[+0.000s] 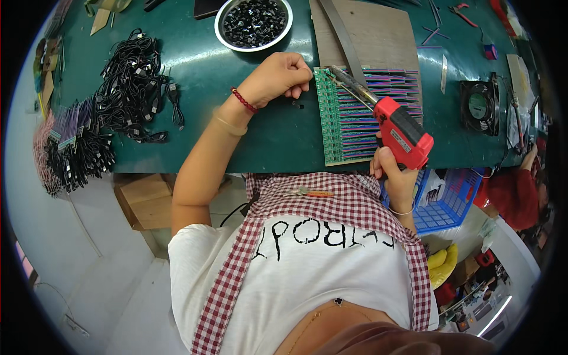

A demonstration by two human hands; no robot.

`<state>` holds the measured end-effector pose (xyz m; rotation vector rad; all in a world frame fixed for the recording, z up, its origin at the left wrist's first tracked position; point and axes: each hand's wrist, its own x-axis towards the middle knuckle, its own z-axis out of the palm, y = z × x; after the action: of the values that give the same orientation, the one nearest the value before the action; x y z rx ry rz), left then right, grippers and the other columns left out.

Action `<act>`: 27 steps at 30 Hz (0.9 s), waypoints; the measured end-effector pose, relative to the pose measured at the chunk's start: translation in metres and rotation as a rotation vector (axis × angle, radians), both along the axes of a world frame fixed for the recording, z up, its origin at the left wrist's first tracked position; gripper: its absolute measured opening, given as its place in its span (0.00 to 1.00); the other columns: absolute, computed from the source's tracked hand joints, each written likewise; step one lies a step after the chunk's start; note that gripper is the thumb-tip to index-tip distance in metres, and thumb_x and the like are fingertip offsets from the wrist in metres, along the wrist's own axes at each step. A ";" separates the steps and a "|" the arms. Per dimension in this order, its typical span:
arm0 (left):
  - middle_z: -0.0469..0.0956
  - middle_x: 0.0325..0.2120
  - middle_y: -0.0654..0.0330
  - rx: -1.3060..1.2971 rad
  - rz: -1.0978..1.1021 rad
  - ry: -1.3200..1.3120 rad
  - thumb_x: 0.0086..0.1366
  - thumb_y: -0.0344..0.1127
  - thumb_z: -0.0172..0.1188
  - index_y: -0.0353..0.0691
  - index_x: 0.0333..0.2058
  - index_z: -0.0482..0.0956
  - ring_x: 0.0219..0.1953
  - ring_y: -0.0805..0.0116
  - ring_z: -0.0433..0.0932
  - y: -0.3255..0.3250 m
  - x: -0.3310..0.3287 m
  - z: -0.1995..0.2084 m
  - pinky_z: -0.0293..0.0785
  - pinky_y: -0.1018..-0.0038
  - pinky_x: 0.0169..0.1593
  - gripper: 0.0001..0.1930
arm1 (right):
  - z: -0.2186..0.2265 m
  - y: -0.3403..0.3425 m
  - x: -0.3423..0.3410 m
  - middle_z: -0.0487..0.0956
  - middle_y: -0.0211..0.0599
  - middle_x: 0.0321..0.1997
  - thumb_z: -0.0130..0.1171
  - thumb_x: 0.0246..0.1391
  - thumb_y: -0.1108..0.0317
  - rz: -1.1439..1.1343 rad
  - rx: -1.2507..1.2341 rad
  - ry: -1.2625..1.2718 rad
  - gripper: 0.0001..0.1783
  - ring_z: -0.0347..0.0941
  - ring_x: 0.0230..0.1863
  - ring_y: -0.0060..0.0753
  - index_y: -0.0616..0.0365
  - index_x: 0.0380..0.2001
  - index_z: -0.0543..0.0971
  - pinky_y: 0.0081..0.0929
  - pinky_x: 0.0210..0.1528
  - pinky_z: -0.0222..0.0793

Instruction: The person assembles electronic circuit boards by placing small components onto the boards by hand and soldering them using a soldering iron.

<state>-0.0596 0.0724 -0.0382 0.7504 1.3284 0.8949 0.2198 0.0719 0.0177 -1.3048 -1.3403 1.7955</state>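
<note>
A worker in a checked apron leans over a green table [278, 148], the right hand [393, 168] wrapped around the grip of a red-and-black soldering gun [402, 133], its metal nose angled to the upper end of a green circuit panel [330, 127]. The left hand [288, 74] hovers just beside the panel's top left corner, fingers curled and thumb and forefinger seemingly pressed together; whether they pinch anything small cannot be told. The panel lies on a cardboard sheet [387, 35] in front of the worker, with rows of multicoloured wires [381, 127] running rightward from it along nearly its whole length. The wires appear laid out row by row, though which joints are already made is too small to tell; with the nose at the top end, the work seems to be at one extreme of the panel, and the direction it runs is unclear. A small black piece [297, 105] sits on the table below the left hand, and a metal bowl [219, 25] beyond is well filled with small black parts [254, 23], suggesting plenty remains. Black cables [133, 89] lie heaped to the left.
</note>
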 end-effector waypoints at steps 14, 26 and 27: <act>0.73 0.18 0.64 0.079 -0.090 -0.017 0.57 0.33 0.52 0.37 0.24 0.71 0.15 0.83 0.67 0.000 0.002 0.017 0.61 0.87 0.19 0.07 | 0.008 -0.020 0.011 0.72 0.26 0.18 0.62 0.48 0.71 -0.013 0.134 -0.098 0.08 0.67 0.18 0.16 0.60 0.29 0.74 0.17 0.20 0.61; 0.74 0.18 0.63 0.062 -0.050 -0.053 0.57 0.31 0.53 0.37 0.25 0.71 0.16 0.83 0.69 0.000 0.004 0.011 0.62 0.88 0.19 0.05 | 0.001 -0.017 0.013 0.73 0.26 0.19 0.63 0.47 0.69 0.004 0.141 -0.146 0.09 0.67 0.18 0.16 0.59 0.30 0.75 0.18 0.20 0.62; 0.74 0.18 0.63 0.061 -0.039 -0.056 0.56 0.31 0.53 0.37 0.25 0.71 0.16 0.83 0.68 0.000 0.004 0.009 0.62 0.88 0.19 0.05 | 0.000 -0.016 0.014 0.73 0.25 0.19 0.63 0.47 0.68 0.022 0.144 -0.165 0.09 0.67 0.18 0.16 0.59 0.30 0.75 0.18 0.20 0.62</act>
<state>-0.0554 0.0724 -0.0288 0.7903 1.2383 0.9220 0.2336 0.0554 0.0172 -1.3889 -1.5476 1.6011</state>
